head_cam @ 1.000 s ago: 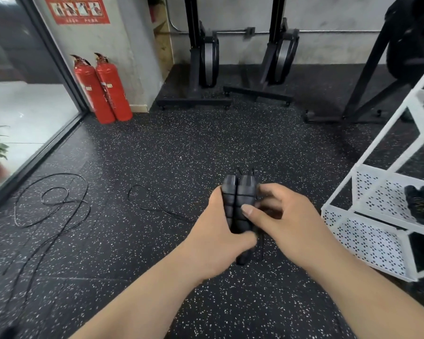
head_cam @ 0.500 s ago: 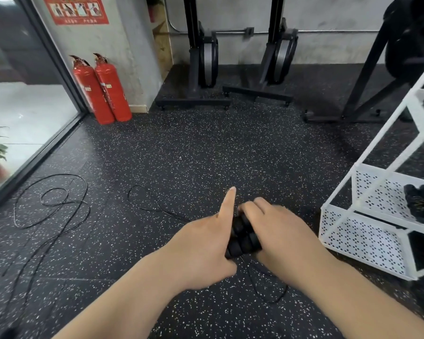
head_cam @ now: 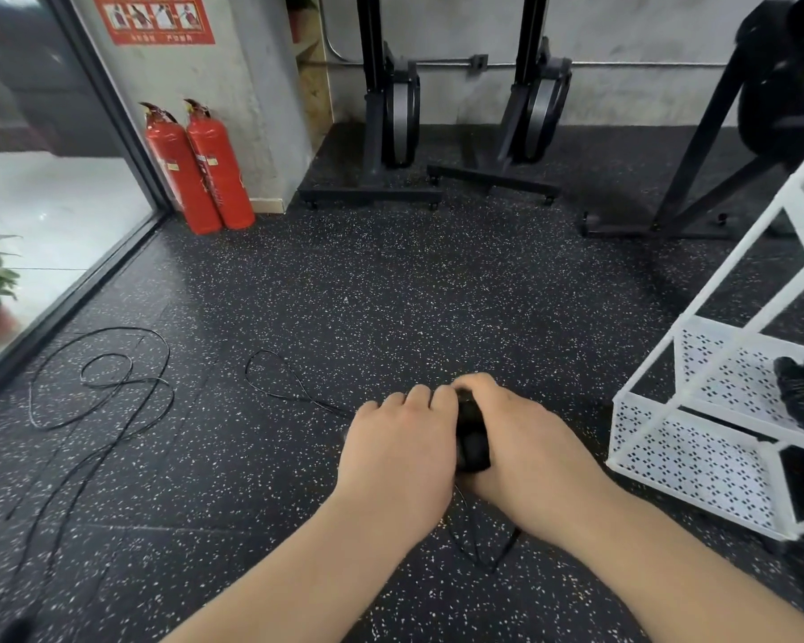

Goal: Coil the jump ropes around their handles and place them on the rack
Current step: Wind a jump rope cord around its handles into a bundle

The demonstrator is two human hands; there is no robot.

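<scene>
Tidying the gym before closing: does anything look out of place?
A loose jump rope sprawls in tangled loops on the floor by the glass, unlike the coiled rope on the white rack. Left hand and right hand grip another's handles.

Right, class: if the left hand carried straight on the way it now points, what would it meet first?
The left hand grips the black jump rope handles, so those come first, then the right hand holding them from the other side; depth is unclear.

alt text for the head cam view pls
A person's left hand and right hand grip black jump rope handles together over a speckled gym floor. A white rack at right holds a coiled rope; another rope lies loose at far left.
</scene>
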